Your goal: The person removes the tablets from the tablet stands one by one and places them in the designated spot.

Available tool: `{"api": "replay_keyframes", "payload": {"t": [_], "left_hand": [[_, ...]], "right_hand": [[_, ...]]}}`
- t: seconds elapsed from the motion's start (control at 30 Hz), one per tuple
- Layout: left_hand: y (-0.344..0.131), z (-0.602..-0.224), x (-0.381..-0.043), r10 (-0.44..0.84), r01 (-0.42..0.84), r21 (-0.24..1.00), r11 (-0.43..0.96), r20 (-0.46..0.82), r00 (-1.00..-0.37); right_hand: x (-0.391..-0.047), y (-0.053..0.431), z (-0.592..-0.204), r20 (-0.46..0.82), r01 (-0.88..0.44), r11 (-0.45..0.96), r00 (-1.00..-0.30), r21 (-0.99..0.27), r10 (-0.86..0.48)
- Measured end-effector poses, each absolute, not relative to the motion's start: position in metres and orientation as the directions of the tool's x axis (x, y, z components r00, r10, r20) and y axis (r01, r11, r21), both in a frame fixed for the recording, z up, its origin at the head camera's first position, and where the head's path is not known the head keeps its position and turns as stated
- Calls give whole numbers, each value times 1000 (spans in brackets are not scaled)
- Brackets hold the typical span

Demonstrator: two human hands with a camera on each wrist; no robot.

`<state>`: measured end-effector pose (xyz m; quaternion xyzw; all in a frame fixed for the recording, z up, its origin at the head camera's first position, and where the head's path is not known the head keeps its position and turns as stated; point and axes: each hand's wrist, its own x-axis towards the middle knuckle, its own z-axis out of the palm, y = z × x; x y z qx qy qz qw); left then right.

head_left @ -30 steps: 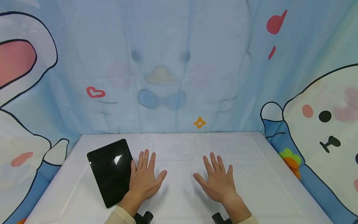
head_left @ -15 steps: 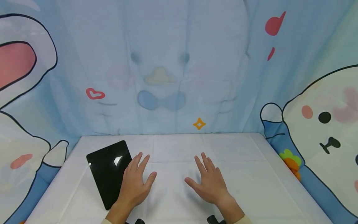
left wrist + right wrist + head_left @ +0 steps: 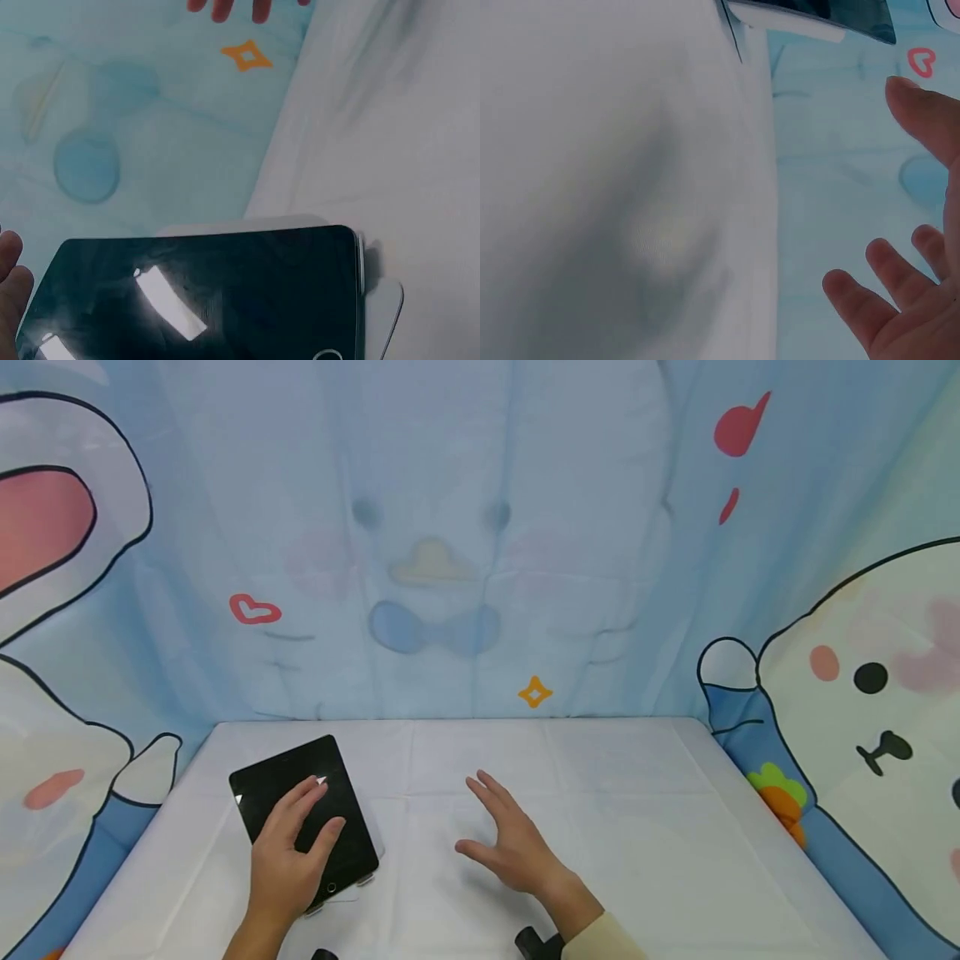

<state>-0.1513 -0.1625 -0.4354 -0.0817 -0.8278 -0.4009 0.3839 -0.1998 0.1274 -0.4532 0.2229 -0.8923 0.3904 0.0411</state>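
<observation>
A black tablet [image 3: 347, 814] with a round home button lies slanted at the left of the white table. My left hand [image 3: 285, 872] is over its lower left part, fingers loosely spread, hiding part of the screen. In the left wrist view the glossy screen [image 3: 255, 292] fills the bottom, and fingers of that hand show at the left edge. My right hand [image 3: 517, 847] is right of the tablet above the cloth, thumb apart, holding nothing. The right wrist view shows its fingers relaxed, with the tablet's corner [image 3: 855, 19] at the top.
A white cloth [image 3: 660, 835] covers the table. Behind it hangs a blue curtain [image 3: 600, 568] with cartoon figures. A pale, thin sheet-like piece [image 3: 382, 315] with a dark edge juts from beneath the tablet. Small metallic bits [image 3: 365, 880] show at its lower edge.
My left hand has moved left from beside the tablet's right edge to over its screen. My right hand has moved left, turning toward the tablet. The tablet lies where it was.
</observation>
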Motion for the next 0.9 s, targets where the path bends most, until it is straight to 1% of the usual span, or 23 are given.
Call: {"api": "replay_keyframes", "payload": {"t": [0.17,0.27,0.33,0.4,0.53,0.63,0.9], "left_hand": [[-184,-432,-143,-288,351,634,690,685,-670],[-200,-430,-141,-385,268,689,674,636,-669],[-210,-429,-142,-435,214,731,649,586,-683],[-218,-429,-143,-461,173,770,615,528,-713],[-232,-429,-147,-461,96,836,539,389,-798],[-237,-429,-151,-440,55,871,489,301,-846],[-241,-434,-155,-404,2,898,439,199,-893]], "right_hand": [[-207,110,-453,217,-445,512,-869,-735,-444],[-211,100,-452,193,-437,506,-865,-744,-463],[-214,95,-451,173,-423,509,-868,-750,-466],[-217,90,-450,157,-409,506,-870,-759,-468],[-223,76,-446,141,-392,472,-865,-789,-482],[-227,68,-444,126,-380,469,-864,-797,-487],[-234,42,-452,96,-336,416,-861,-845,-500]]}}
